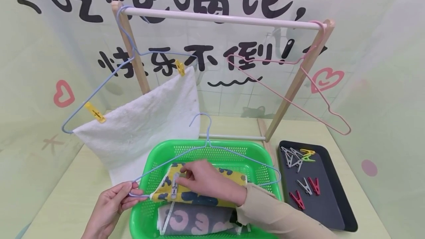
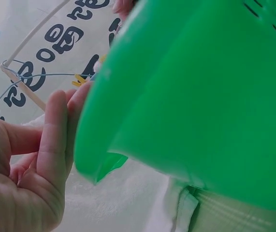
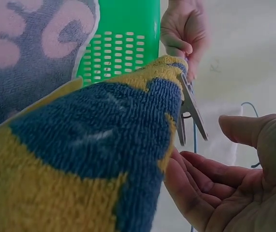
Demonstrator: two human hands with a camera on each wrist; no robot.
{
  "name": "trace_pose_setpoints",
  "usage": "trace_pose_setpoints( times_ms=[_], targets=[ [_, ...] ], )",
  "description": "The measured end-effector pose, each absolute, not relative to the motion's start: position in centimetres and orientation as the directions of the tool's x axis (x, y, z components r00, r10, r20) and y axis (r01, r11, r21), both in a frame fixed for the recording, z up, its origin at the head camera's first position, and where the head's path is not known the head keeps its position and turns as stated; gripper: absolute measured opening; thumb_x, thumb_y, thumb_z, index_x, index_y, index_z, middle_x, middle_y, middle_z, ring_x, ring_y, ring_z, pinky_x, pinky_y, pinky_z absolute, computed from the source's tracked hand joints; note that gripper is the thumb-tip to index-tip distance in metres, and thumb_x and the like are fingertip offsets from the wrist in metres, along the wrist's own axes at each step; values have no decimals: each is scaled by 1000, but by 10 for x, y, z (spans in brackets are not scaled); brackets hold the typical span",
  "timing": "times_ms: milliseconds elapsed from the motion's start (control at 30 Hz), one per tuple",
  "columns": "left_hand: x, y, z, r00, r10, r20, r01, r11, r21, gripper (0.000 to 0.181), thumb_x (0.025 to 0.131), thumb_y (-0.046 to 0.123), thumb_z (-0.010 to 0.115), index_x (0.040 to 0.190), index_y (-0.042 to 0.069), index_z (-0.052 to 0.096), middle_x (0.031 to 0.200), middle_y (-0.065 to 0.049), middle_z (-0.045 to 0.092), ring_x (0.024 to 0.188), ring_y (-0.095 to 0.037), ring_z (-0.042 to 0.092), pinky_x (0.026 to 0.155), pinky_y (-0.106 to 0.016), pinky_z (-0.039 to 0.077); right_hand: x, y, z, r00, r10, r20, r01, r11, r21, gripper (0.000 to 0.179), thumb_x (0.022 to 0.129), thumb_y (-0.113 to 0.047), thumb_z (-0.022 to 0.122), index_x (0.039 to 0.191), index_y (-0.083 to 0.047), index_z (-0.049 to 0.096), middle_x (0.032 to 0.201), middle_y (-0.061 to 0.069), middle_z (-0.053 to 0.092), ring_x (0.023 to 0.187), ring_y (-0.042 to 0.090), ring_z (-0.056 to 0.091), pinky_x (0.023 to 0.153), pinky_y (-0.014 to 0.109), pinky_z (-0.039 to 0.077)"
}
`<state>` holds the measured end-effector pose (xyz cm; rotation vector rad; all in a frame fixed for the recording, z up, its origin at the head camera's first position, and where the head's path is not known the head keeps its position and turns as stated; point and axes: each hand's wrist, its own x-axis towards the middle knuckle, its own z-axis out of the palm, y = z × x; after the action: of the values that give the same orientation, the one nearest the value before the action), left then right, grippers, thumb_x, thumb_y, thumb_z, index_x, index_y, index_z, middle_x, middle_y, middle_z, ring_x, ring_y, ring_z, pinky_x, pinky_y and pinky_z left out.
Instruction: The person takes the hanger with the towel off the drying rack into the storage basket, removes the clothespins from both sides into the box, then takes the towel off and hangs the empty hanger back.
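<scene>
In the head view, the yellow towel [image 1: 196, 197] with blue spots lies over the green basket [image 1: 135, 213], and its near-left corner is just beside the fingers of the left hand [image 1: 116, 200], at their three o'clock. A grey clip [image 1: 174, 186] sits on this towel, at nine o'clock from the right hand [image 1: 209, 180].

The left hand pinches the lower corner of a blue hanger [image 1: 208, 135] between thumb and fingers; the hook of this hanger points to twelve o'clock. The left wrist view shows thumb and fingers bent close together, partly behind the basket rim.

The right hand is not gripping the clip: in the right wrist view the thumb stands well apart from the other fingers, which are slightly bent, and the clip is at eleven o'clock from the gap between them. Whether these fingertips touch the towel's edge, one cannot tell.

A grey towel [image 1: 199, 222] with pink letters lies in the basket, at six o'clock from the yellow one. At three o'clock from the basket, a dark tray [image 1: 325, 191] with clips rests on the surface [image 1: 63, 209]. Between ten and eleven o'clock hangs a white towel [image 1: 142, 128].
</scene>
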<state>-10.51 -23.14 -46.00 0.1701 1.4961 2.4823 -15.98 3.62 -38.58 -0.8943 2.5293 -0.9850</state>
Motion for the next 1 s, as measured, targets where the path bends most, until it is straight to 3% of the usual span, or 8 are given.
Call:
trace_pose_setpoints(
  times_ms=[167,267,533,1000],
  targets=[
    [-104,-232,-461,-963,269,-4,-132,-458,879,33,102,6,37,99,6,70,89,-8,72,84,-20,70,73,-23,56,-160,30,-388,-752,-657,-62,-422,551,-720,19,94,-23,60,88,-7,69,49,-8,44,40,1,36,42,11,33],
    [-103,-232,-463,-960,281,8,-130,-468,874,35,102,5,36,100,5,70,90,-8,72,84,-20,69,74,-23,56,-160,28,-391,-744,-665,-59,-418,534,-735,23,94,-22,60,74,-10,62,44,-8,34,37,4,28,39,14,25],
    [-103,-232,-462,-958,287,-1,-141,-469,872,34,102,6,37,100,6,71,90,-7,72,85,-20,69,75,-23,56,-160,27,-399,-761,-649,-18,-392,480,-785,19,95,-19,58,87,-6,69,53,-8,49,42,2,39,44,12,38],
    [-103,-233,-463,-966,255,-29,-144,-443,885,32,102,9,39,98,7,70,89,-7,72,84,-19,69,74,-22,56,-158,25,-401,-766,-634,107,-454,416,-788,13,94,-13,59,85,-5,63,62,-7,52,50,-1,41,46,10,40]
  ],
)
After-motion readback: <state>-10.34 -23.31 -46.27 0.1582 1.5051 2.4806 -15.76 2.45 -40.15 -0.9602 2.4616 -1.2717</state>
